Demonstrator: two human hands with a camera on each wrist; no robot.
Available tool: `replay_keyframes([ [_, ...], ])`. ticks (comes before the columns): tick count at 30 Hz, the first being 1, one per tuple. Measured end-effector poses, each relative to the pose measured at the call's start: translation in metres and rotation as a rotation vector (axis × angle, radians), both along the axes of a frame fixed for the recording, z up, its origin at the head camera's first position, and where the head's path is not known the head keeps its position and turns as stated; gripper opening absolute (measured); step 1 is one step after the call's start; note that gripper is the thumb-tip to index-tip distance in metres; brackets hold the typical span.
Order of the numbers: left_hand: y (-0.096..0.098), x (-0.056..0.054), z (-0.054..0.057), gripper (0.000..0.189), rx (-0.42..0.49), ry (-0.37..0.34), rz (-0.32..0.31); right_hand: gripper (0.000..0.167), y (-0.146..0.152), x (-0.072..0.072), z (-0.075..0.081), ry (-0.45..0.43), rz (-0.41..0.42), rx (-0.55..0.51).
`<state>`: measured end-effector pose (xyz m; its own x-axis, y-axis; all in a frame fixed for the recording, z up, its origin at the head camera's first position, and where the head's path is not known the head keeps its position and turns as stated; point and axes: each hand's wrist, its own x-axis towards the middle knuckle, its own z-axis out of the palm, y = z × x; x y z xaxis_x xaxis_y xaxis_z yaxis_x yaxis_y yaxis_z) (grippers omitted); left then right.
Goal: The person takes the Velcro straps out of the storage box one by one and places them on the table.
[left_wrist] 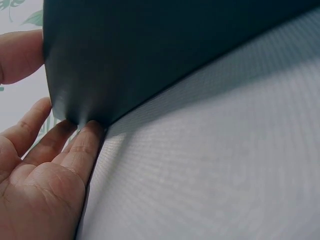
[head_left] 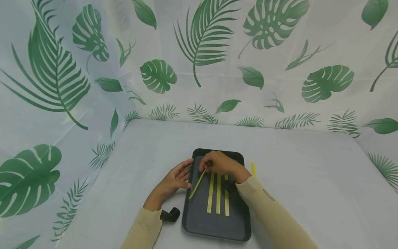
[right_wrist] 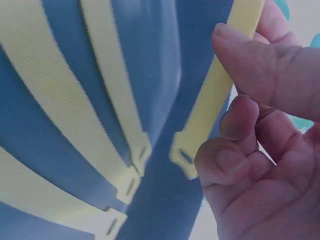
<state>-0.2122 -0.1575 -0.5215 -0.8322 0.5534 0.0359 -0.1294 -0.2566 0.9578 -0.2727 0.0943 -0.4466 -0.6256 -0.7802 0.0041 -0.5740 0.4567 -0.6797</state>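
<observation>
In the head view a dark rectangular tray (head_left: 214, 228) lies on the white surface. Three yellow cable ties (head_left: 218, 197) lie lengthwise side by side in it. My right hand (head_left: 219, 162), over the tray's far half, pinches another yellow cable tie (head_left: 197, 185), which slants toward the tray's left side. In the right wrist view thumb and finger grip this flat cable tie (right_wrist: 205, 100), and its slotted head shows below them. My left hand (head_left: 174, 178) rests at the tray's left edge with fingers extended; the left wrist view shows fingertips (left_wrist: 87, 137) touching the tray's outer wall (left_wrist: 125, 55).
One more yellow strip (head_left: 253, 168) shows just right of the tray, partly hidden by the right sleeve (head_left: 267, 204). A black camera mount (head_left: 170, 215) sits at the left wrist. Leaf-printed cloth (head_left: 217, 69) walls the back and left of the white table (head_left: 311, 180).
</observation>
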Motion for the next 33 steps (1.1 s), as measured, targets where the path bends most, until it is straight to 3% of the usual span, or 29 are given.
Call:
replay_keyframes([
  [8, 0.000, 0.001, 0.001, 0.105, -0.018, 0.007, -0.009, 0.014, 0.006, 0.006, 0.009, 0.069, -0.018, -0.026],
  [17, -0.001, 0.001, 0.002, 0.103, -0.081, 0.007, 0.015, 0.011, 0.010, 0.014, 0.021, 0.042, -0.073, -0.016],
  [24, 0.000, 0.001, 0.002, 0.103, -0.021, -0.012, 0.011, 0.007, 0.014, 0.018, 0.027, 0.023, -0.077, -0.046],
  [33, 0.000, 0.001, -0.001, 0.103, -0.029, -0.012, 0.002, 0.005, 0.024, 0.022, 0.031, 0.051, -0.091, -0.063],
])
